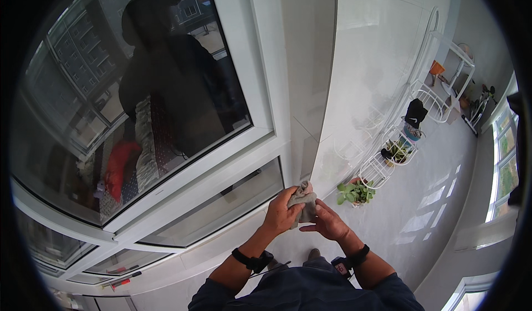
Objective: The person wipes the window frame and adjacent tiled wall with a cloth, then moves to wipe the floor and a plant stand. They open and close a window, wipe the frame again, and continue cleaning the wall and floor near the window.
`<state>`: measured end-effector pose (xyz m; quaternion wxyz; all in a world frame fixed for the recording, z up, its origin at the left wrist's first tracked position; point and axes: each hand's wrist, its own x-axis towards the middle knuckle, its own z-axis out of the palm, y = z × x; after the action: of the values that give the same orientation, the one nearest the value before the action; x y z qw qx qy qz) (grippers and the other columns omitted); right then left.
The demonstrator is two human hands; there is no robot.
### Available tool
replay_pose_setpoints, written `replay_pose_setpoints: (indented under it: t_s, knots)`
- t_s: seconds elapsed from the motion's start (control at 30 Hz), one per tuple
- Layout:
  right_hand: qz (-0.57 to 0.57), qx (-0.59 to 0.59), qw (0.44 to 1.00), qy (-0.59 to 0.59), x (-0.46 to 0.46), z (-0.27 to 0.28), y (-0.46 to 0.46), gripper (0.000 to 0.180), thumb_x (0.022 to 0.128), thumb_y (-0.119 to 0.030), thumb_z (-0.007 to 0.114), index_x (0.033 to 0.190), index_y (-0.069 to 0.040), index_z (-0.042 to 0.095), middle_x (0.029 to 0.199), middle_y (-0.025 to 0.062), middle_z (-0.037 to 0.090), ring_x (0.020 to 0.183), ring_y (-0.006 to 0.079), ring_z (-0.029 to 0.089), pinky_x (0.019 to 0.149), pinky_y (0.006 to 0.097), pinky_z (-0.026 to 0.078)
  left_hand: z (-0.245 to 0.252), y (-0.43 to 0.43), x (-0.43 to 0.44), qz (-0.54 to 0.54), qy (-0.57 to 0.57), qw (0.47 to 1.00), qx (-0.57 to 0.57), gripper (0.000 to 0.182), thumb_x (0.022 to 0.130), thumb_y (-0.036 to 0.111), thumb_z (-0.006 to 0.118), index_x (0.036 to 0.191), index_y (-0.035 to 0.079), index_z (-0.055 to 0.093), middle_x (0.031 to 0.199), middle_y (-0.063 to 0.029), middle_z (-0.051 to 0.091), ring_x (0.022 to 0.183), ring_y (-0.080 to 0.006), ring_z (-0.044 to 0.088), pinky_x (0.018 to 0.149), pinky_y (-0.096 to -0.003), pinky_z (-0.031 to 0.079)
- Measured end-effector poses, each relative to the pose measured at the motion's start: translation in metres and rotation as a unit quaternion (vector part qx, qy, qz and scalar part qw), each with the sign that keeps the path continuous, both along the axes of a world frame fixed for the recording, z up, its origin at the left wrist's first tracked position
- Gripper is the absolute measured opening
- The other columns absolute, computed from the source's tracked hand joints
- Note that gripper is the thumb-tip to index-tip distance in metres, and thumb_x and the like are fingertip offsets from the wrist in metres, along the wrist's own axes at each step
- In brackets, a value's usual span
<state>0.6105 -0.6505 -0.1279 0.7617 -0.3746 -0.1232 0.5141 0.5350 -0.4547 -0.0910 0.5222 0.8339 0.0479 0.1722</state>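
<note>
A crumpled grey-beige cloth (305, 205) with a pinkish part at its top is held in front of my body. My left hand (282, 211) grips its left side, with the thumb lying across the front. My right hand (330, 221) is at the cloth's right edge; its fingers are spread and the fingertips touch the fabric. Just left of the hands stands a white-framed window (262, 103), whose dark glass (187, 99) reflects a person in a cap. Beneath the large pane is a lower glass panel (220, 207).
A leafy potted plant (356, 192) stands on the floor at right, beside a white wire plant stand (376, 174) with a black cap (415, 112) on it. Red-and-black tools (120, 284) lie by the window's base at lower left. A pale tiled wall (365, 61) rises ahead.
</note>
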Motion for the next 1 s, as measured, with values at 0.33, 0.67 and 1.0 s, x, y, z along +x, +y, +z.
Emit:
replay_pose_setpoints:
  t_s: [0.33, 0.67, 1.0]
  knots:
    - [-0.289, -0.145, 0.817, -0.478, 0.015, 0.157, 0.057, 0.041, 0.091, -0.005, 0.061, 0.132, -0.003, 0.060, 0.116, 0.0095, 0.066, 0.107, 0.0199, 0.062, 0.094, 0.0337, 0.051, 0.038, 0.032, -0.054, -0.052, -0.068, 0.989, 0.123, 0.076, 0.087, 0.011, 0.073, 0.153, 0.002, 0.036, 0.153, -0.0235, 0.045, 0.136, -0.0401, 0.049, 0.110, -0.0453, 0.045]
    - [-0.556, 0.000, 0.066, -0.829, 0.091, 0.509, 0.100, 0.034, 0.083, -0.002, 0.070, 0.114, -0.015, 0.073, 0.118, 0.0083, 0.069, 0.102, 0.0332, 0.070, 0.087, 0.0381, 0.058, -0.045, 0.076, -0.117, -0.012, 0.062, 0.997, -0.034, 0.062, 0.086, 0.015, 0.076, 0.141, 0.002, 0.051, 0.131, -0.0221, 0.063, 0.091, -0.0280, 0.074, 0.083, -0.0379, 0.058]
    - [-0.554, -0.163, -0.210, -0.789, 0.126, 0.634, 0.152, 0.029, 0.084, -0.005, 0.060, 0.112, -0.005, 0.069, 0.120, 0.0144, 0.066, 0.126, 0.0398, 0.051, 0.113, 0.0520, 0.036, -0.110, 0.110, -0.151, 0.137, 0.147, 0.979, -0.041, 0.058, 0.084, 0.018, 0.077, 0.137, 0.005, 0.057, 0.119, -0.0181, 0.071, 0.081, -0.0229, 0.075, 0.076, -0.0338, 0.060]
